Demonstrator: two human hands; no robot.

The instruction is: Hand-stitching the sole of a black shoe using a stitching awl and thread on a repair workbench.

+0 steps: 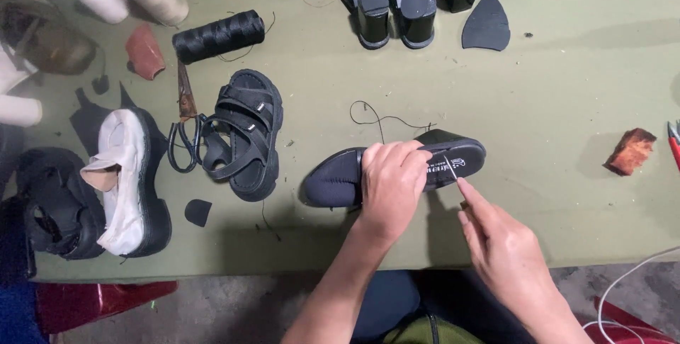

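**Here, stitching a dark shoe's insole**

Head view: the left hand [391, 184] clamps down over a dark navy slip-on fabric shoe [340, 177] lying on its side on the olive-green desk [567, 89]. The right hand [506, 245] pinches a thin needle [451, 171] at the printed grey insole [453, 160], with black thread [379, 119] trailing behind. Judging by this, a stitch is under way; the next move calls for a steady pull. A black strappy sandal [244, 135] lies near.
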